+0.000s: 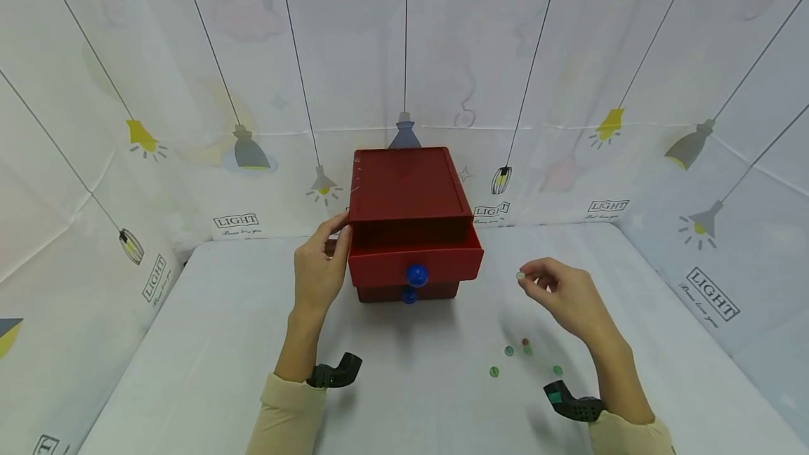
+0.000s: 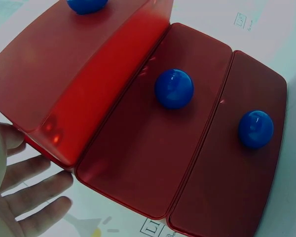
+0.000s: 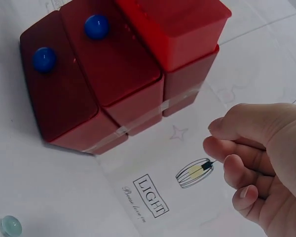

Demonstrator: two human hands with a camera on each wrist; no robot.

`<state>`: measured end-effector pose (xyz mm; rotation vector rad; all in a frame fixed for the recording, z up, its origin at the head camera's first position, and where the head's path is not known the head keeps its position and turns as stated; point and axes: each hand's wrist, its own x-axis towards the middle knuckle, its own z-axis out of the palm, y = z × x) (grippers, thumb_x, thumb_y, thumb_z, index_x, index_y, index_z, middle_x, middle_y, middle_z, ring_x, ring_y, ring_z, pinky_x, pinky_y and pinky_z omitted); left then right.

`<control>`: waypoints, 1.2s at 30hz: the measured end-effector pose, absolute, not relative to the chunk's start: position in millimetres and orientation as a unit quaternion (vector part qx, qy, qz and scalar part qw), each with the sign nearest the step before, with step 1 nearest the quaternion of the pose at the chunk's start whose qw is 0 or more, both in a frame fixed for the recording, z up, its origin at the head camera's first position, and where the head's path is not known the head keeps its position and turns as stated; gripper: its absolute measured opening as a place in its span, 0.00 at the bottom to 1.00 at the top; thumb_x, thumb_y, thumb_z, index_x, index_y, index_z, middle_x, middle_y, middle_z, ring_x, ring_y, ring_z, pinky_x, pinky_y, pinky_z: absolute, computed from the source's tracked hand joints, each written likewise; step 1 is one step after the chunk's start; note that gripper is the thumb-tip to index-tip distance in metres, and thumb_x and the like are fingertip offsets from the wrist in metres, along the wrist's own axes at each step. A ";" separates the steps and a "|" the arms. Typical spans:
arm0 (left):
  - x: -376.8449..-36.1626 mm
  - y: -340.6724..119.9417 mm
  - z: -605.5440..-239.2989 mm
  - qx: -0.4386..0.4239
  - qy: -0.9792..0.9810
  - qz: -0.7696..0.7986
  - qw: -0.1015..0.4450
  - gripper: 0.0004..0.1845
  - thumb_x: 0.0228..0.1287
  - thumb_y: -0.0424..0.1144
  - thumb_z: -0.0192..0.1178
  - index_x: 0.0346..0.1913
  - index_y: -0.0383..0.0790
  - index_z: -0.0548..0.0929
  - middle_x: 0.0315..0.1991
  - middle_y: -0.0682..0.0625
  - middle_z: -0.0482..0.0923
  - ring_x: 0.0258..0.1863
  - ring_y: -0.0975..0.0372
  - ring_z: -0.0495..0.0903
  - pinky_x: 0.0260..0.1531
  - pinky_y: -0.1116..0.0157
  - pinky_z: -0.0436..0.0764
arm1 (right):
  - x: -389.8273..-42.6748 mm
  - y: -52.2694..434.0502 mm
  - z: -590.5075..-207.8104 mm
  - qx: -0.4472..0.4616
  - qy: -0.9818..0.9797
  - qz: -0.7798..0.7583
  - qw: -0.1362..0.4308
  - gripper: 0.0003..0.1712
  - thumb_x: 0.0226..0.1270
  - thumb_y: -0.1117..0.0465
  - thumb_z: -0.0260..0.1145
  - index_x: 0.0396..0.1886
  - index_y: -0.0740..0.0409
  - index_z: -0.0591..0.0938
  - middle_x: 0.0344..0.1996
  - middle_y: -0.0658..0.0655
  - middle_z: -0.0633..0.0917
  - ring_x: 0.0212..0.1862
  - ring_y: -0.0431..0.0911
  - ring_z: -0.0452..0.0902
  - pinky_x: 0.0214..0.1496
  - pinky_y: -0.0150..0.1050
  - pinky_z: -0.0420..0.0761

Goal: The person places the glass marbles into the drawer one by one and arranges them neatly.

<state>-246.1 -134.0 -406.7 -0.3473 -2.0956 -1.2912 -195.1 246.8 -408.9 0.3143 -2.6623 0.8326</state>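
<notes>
"Beige cloth sleeve point(image 1: 287, 413) nearest. Hands?"
"My left hand point(image 1: 318, 276), fingers spread, touches the red plastic drawer-box point(image 1: 409, 185); my right hand point(image 1: 567, 295) pinches a small, pale, round bead point(image 1: 520, 275) right of it. Probably light, slippery; grip edges."

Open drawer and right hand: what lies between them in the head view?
Only bare white tabletop shows between the open drawer and the right hand, which pinches a small round piece.
</notes>
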 end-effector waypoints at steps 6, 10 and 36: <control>-246.0 -133.7 -406.5 -0.132 -0.797 -0.494 0.321 0.18 0.75 0.44 0.55 0.63 0.45 0.81 0.55 0.47 0.86 0.38 0.54 0.90 0.41 0.58 0.89 | -191.5 242.9 -403.9 0.111 -0.914 0.314 0.231 0.06 0.65 0.62 0.70 0.41 0.54 0.85 0.27 0.49 0.83 0.30 0.37 0.70 0.28 0.27 0.71; -245.9 -133.8 -406.7 -0.134 -0.796 -0.495 0.322 0.18 0.76 0.44 0.55 0.63 0.46 0.81 0.55 0.48 0.86 0.38 0.55 0.90 0.41 0.58 0.89 | -189.3 240.9 -399.1 0.116 -0.898 0.330 0.268 0.07 0.64 0.65 0.71 0.41 0.56 0.85 0.27 0.51 0.84 0.29 0.35 0.69 0.26 0.24 0.69; -246.9 -133.7 -408.1 -0.139 -0.796 -0.487 0.333 0.18 0.76 0.43 0.55 0.64 0.45 0.80 0.57 0.47 0.85 0.36 0.56 0.90 0.40 0.62 0.89 | -179.9 208.9 -377.9 0.173 -0.837 0.384 0.349 0.10 0.59 0.71 0.73 0.40 0.59 0.87 0.25 0.46 0.81 0.27 0.32 0.68 0.26 0.23 0.68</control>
